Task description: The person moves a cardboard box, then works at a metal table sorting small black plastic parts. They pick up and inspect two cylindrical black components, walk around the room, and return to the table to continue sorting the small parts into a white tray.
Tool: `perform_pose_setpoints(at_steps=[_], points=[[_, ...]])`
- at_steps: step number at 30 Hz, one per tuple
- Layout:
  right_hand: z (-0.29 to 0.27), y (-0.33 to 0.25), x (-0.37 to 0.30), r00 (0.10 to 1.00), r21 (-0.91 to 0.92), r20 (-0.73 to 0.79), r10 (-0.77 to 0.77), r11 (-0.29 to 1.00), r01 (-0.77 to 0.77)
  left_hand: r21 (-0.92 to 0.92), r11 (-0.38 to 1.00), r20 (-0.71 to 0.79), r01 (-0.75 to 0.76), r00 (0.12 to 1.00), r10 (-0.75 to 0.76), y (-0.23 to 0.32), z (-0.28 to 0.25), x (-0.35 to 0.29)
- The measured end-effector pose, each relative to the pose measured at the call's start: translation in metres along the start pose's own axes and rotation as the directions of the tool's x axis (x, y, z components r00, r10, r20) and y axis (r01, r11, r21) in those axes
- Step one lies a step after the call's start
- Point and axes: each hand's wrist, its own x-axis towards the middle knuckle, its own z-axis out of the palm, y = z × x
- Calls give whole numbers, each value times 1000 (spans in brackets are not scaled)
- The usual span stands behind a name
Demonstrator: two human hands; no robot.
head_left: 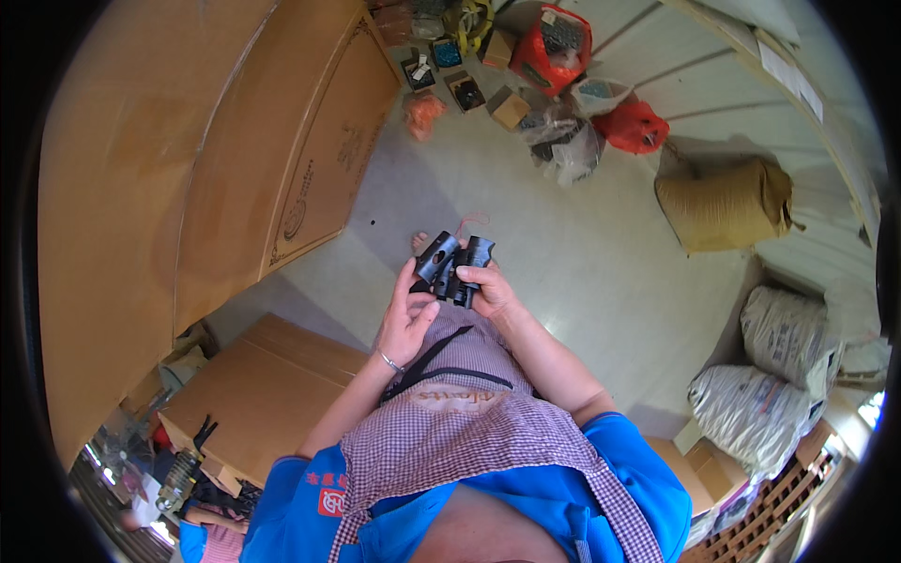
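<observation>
Several short black tubular parts are bunched together in front of my apron, between my two hands. My left hand (409, 317) closes on the left side of the bunch, its fingers along a black tube (436, 256) with an oval hole in its side. My right hand (492, 289) grips the other side, thumb across the front of a second black tube (478, 251) with a notched upper end. Smaller black pieces (454, 287) sit between and below these tubes; how they join is too small to tell. A thin red cord (475, 219) shows just beyond the parts.
Large cardboard boxes (324, 178) stand at the left, and another carton (267, 385) is nearer. Far ahead are small open boxes (465, 91) and red bags (554, 52). A tan sack (725, 205) and white sacks (755, 413) lie right. Another person's sleeve (193, 541) shows lower left.
</observation>
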Motion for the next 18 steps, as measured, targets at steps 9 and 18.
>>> perform_pose_setpoints(at_steps=[9, 18], points=[[-111, -111, 234, 977, -299, -209, -32, 954, -32, 391, 870, -197, 301, 950, -240, -165, 3, 88], [-241, -196, 545, 867, -684, -271, -418, 717, 132, 717, 618, -184, 322, 943, -277, -267, 82, 161]])
